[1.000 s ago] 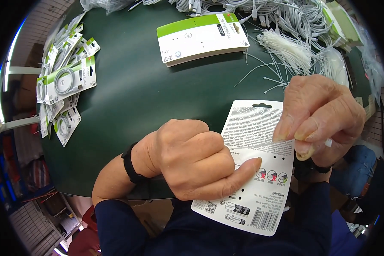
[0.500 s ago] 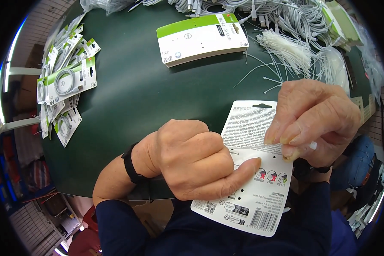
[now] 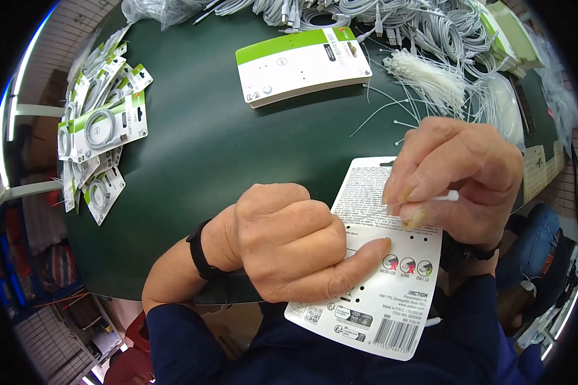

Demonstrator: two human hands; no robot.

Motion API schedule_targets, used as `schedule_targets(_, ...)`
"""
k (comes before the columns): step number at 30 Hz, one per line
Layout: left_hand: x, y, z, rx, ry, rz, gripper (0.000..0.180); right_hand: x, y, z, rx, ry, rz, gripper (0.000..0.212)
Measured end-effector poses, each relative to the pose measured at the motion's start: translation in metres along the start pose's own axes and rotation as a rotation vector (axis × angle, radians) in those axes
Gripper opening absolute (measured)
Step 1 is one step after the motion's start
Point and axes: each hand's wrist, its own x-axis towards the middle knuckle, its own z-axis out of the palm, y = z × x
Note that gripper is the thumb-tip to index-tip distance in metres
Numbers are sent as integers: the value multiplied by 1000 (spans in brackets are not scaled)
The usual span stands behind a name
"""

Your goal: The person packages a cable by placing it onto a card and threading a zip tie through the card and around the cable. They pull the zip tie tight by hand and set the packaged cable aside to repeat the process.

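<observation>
A white printed backing card (image 3: 398, 301) with small punched holes is tilted in front of me over my lap, its printed back facing up. My left hand (image 3: 295, 240) is closed on its left side, with the thumb lying across the face. Over the card's upper right, my right hand (image 3: 459, 173) pinches a thin white cable tie (image 3: 453, 196) between thumb and fingertips. The tie's small head sticks out to the right, and its thin tail runs left over the print. A white cable end (image 3: 433, 321) peeks out below the card's right edge. My fingers hide the rest.
A stack of green and white cards (image 3: 302, 67) lies at the back. Loose cable ties (image 3: 427, 80) spread right of it, below a heap of white cables (image 3: 424, 29). Carded cables (image 3: 99, 128) are piled on the left of the dark green table (image 3: 186, 154).
My right hand has moved up and slightly left with the cable tie, and the tie's head has risen with it. My left hand and the card have barely shifted.
</observation>
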Motion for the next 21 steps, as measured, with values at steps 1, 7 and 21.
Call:
schedule_targets(1,0,0,-1,0,-14,0,37,1,0,0,0,-1,-2,16)
schedule_targets(7,-1,2,-1,-5,-34,4,36,2,-6,-3,-119,-143,39,15)
schedule_targets(21,11,-2,-1,4,-135,-58,30,5,3,-12,-41,-262,174,7)
